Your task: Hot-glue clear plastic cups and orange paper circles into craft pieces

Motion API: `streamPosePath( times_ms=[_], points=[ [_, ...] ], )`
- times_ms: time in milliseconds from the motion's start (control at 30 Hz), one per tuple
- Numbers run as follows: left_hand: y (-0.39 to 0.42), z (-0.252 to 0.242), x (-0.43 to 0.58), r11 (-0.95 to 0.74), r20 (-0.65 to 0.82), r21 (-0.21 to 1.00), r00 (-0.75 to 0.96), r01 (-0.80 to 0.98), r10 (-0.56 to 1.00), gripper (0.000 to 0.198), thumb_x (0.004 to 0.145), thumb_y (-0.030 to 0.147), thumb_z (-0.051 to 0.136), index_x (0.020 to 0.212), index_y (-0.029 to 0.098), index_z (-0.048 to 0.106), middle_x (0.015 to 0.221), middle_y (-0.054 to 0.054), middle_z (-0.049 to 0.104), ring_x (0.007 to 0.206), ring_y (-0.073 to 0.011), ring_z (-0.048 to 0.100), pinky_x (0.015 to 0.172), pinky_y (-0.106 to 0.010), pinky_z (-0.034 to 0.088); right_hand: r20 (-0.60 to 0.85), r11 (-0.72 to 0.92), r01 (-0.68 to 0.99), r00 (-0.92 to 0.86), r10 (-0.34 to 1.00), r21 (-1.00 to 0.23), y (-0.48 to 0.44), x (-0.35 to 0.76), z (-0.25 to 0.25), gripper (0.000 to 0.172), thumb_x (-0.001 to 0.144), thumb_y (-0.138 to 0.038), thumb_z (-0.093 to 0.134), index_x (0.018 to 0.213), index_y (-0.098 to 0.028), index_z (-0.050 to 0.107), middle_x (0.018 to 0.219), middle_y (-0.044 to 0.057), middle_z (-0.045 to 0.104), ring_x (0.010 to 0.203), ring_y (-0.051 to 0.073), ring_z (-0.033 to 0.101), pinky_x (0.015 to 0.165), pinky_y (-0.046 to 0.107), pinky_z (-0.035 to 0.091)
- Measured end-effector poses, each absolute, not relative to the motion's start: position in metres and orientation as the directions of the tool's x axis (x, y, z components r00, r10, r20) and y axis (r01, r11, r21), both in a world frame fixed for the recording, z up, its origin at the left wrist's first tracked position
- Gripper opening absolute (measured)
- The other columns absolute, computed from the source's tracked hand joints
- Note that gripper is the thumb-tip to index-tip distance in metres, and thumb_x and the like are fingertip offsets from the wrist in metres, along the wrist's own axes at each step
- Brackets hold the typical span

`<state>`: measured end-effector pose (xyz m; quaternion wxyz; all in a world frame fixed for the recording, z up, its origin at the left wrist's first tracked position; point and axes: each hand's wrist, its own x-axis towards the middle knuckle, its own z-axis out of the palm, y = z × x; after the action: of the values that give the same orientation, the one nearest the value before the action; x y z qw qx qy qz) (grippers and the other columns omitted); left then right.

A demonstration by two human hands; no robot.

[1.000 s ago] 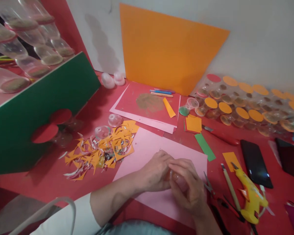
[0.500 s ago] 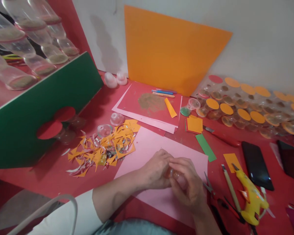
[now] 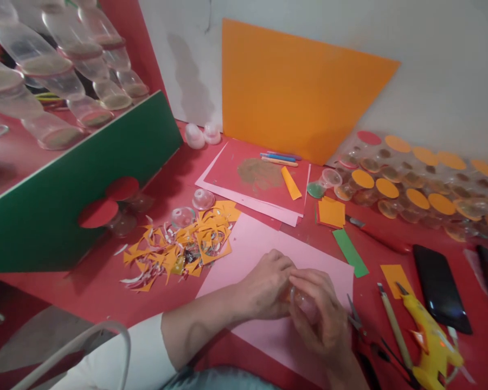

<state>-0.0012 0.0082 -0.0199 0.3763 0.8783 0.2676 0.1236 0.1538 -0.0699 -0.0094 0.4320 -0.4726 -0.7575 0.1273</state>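
A clear plastic dome-shaped piece (image 3: pixel 306 305) is held between my hands above a pink sheet of paper (image 3: pixel 259 236). My right hand (image 3: pixel 323 309) curls its fingers and thumb around the outside of the piece. On the other side my left hand (image 3: pixel 268 287) is closed against it, back of the hand upward, its fingertips mostly hidden. To the left of the pink sheet lie two similar clear plastic domes, one upright (image 3: pixel 204 199) and another (image 3: pixel 183 216) at the edge of orange paper scraps (image 3: pixel 187 246).
Scissors (image 3: pixel 355 317), a craft knife (image 3: pixel 394 325), a yellow glue gun (image 3: pixel 433 336) and a black phone (image 3: pixel 439 287) lie at right. Plastic pieces with orange discs (image 3: pixel 386 188) stand behind them. A green board (image 3: pixel 85 179) bounds the left. Pens (image 3: pixel 278 158) lie on red paper (image 3: pixel 228 168).
The view has shifted slightly left, so everything appears further right. Both hands keep hold of the clear piece in nearly the same pose.
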Motion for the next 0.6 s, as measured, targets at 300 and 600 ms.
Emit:
streamPosePath(
  times_ms=[300, 600],
  points=[
    [0.0061, -0.0122, -0.0003, -0.583, -0.057, 0.688, 0.833, 0.432, 0.550, 0.025, 0.081, 0.027, 0.064, 0.104, 0.019, 0.056, 0.105, -0.008, 0.067, 0.100, -0.0250, 0.054, 0.088, -0.039, 0.044, 0.621, 0.581, 0.653, -0.210, 0.755, -0.486, -0.0721, 0.1576, -0.0088, 0.038, 0.098, -0.017, 0.052, 0.135, -0.014, 0.060, 0.126, 0.013, 0.063, 0.118, 0.027, 0.058, 0.097, 0.043, 0.052],
    [0.0079, -0.0120, -0.0013, -0.555, -0.075, 0.708, 0.828, 0.436, 0.556, 0.034, 0.082, 0.038, 0.070, 0.108, 0.019, 0.059, 0.109, -0.007, 0.067, 0.105, -0.0261, 0.053, 0.092, -0.041, 0.043, 0.559, 0.548, 0.652, -0.222, 0.799, -0.525, -0.0712, 0.1529, -0.0097, 0.030, 0.093, -0.009, 0.054, 0.122, -0.015, 0.061, 0.116, 0.013, 0.064, 0.113, 0.025, 0.060, 0.095, 0.042, 0.055]
  ],
)
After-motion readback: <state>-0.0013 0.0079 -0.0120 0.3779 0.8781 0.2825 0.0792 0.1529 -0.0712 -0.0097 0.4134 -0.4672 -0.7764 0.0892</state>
